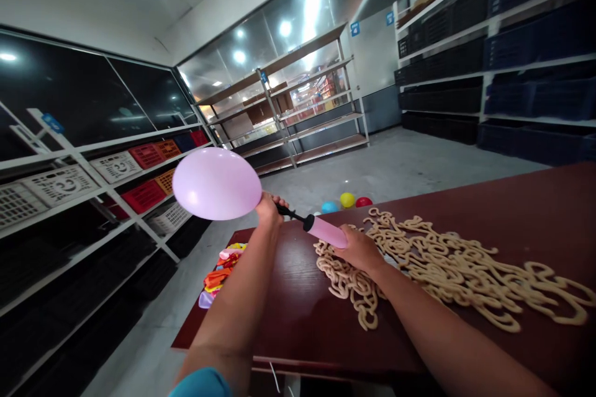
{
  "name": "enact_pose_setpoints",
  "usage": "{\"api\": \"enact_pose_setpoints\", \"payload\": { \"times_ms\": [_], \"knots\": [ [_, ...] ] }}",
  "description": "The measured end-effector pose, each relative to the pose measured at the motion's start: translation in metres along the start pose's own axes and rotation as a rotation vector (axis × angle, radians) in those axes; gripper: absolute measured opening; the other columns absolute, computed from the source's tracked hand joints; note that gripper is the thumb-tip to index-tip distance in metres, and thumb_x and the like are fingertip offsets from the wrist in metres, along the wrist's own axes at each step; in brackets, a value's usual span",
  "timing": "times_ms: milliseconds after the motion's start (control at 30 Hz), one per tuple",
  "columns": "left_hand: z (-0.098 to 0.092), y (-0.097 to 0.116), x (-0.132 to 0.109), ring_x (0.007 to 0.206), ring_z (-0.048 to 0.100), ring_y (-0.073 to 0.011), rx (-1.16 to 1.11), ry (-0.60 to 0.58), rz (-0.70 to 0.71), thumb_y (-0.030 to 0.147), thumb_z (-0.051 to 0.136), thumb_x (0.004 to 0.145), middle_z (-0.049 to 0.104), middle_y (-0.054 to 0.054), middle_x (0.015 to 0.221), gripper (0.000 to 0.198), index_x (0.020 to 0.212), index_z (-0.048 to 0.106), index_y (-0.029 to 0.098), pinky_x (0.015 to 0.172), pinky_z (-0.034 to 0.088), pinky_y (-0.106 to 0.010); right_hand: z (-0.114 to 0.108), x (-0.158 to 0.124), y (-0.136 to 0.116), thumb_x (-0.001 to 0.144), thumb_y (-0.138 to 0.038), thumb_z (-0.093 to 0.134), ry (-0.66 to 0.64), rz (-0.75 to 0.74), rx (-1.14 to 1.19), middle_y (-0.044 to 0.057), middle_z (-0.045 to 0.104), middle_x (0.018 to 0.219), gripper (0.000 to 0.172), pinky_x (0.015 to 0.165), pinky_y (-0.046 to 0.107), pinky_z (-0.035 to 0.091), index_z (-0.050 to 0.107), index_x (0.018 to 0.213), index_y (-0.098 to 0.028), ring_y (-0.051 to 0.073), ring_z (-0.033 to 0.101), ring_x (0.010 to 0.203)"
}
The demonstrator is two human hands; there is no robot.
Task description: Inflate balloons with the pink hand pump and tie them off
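Note:
A pink hand balloon pump [328,231] with a black nozzle end is held between my two hands above the table. My left hand [270,208] is closed around the black nozzle end and the neck of an inflated lilac balloon [216,184], which sticks out to the left. Wrapped round the pink barrel is my right hand [358,248], its fingers closed. Beneath and beside it lies a spread of tan, curly, rope-like pieces [437,260]. A pile of uninflated balloons [218,276] in several colours rests at the table's left edge, partly behind my left forearm.
The dark red table [298,316] spans the front. Beyond its far edge, blue [329,206], yellow [347,200] and red balloons [364,201] lie on the floor. Shelves with crates [149,155] stand left, a metal rack [298,111] behind, dark bins [442,87] right.

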State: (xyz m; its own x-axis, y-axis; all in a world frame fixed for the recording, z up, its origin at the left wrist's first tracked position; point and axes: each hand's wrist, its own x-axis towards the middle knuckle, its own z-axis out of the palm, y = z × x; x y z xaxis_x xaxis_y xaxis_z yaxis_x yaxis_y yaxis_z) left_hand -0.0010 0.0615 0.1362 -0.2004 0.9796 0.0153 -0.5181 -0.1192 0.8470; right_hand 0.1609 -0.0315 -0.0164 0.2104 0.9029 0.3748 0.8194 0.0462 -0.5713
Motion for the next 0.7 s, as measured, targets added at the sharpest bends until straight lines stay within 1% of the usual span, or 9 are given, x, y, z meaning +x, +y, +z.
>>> {"api": "enact_pose_setpoints", "payload": {
  "times_ms": [100,167,233,300,333,400,567,600,700],
  "knots": [
    [-0.007,0.037,0.012,0.035,0.032,-0.0086,-0.003,-0.002,0.069,0.021,0.043,0.077,0.027,0.007,0.047,0.022,0.063,0.026,0.021,0.039,0.03,-0.023,0.0,0.001,0.0,0.064,-0.034,0.063,-0.013,0.002,0.018,0.004,0.063,0.09,0.038,0.062,0.027,0.034,0.053,0.1,-0.022,0.02,0.058,0.08],
    [-0.009,0.059,0.017,0.034,0.031,-0.0082,-0.003,-0.016,0.107,0.02,0.042,0.077,0.026,0.007,0.047,0.022,0.063,0.025,0.021,0.039,0.03,-0.023,0.001,0.002,0.001,0.064,-0.034,0.063,-0.013,0.01,0.03,0.004,0.063,0.09,0.039,0.062,0.028,0.035,0.053,0.101,-0.022,0.021,0.058,0.08],
    [-0.01,0.071,0.02,0.034,0.03,-0.0078,-0.004,-0.035,0.128,0.021,0.042,0.077,0.026,0.007,0.047,0.023,0.062,0.024,0.02,0.04,0.03,-0.023,0.003,0.002,0.001,0.064,-0.033,0.063,-0.006,0.016,0.032,0.004,0.062,0.089,0.039,0.063,0.028,0.036,0.054,0.1,-0.022,0.021,0.058,0.08],
    [-0.01,0.071,0.02,0.035,0.03,-0.0076,-0.01,-0.044,0.135,0.021,0.041,0.077,0.026,0.007,0.047,0.023,0.062,0.024,0.02,0.04,0.029,-0.022,0.004,0.001,0.001,0.064,-0.035,0.064,-0.009,0.018,0.036,0.004,0.062,0.086,0.036,0.062,0.028,0.036,0.054,0.096,-0.022,0.02,0.058,0.078],
    [-0.009,0.066,0.02,0.035,0.03,-0.0075,-0.014,-0.043,0.132,0.022,0.041,0.078,0.026,0.007,0.047,0.023,0.062,0.024,0.02,0.04,0.029,-0.022,0.004,0.001,0.001,0.064,-0.036,0.064,-0.01,0.018,0.038,0.003,0.062,0.085,0.035,0.062,0.028,0.035,0.055,0.095,-0.022,0.019,0.058,0.076],
    [-0.008,0.05,0.018,0.035,0.03,-0.0072,-0.019,-0.031,0.107,0.023,0.041,0.078,0.026,0.007,0.047,0.024,0.062,0.024,0.02,0.039,0.028,-0.021,0.005,0.0,0.001,0.064,-0.039,0.064,-0.015,0.02,0.043,0.003,0.062,0.083,0.033,0.06,0.027,0.034,0.055,0.092,-0.023,0.019,0.058,0.074],
    [0.002,-0.013,0.002,0.035,0.031,-0.0073,-0.007,0.012,-0.02,0.027,0.045,0.078,0.025,0.007,0.046,0.026,0.062,0.025,0.021,0.04,0.028,-0.022,0.004,-0.001,0.001,0.063,-0.038,0.066,-0.019,0.041,0.014,0.004,0.063,0.085,0.036,0.061,0.027,0.033,0.056,0.094,-0.022,0.021,0.059,0.077],
    [0.004,-0.025,-0.003,0.035,0.031,-0.0073,-0.005,0.003,-0.044,0.027,0.046,0.077,0.026,0.007,0.046,0.026,0.062,0.026,0.021,0.04,0.028,-0.022,0.004,0.0,0.001,0.063,-0.037,0.067,-0.025,0.046,0.009,0.004,0.064,0.085,0.037,0.061,0.027,0.033,0.056,0.095,-0.022,0.021,0.059,0.078],
    [0.008,-0.048,-0.013,0.035,0.03,-0.0071,-0.018,-0.001,-0.082,0.024,0.045,0.076,0.025,0.007,0.046,0.025,0.061,0.025,0.021,0.039,0.027,-0.022,0.002,0.0,0.001,0.064,-0.036,0.067,-0.043,0.049,0.008,0.004,0.064,0.086,0.036,0.062,0.026,0.032,0.056,0.096,-0.022,0.02,0.058,0.08]
  ]
}}
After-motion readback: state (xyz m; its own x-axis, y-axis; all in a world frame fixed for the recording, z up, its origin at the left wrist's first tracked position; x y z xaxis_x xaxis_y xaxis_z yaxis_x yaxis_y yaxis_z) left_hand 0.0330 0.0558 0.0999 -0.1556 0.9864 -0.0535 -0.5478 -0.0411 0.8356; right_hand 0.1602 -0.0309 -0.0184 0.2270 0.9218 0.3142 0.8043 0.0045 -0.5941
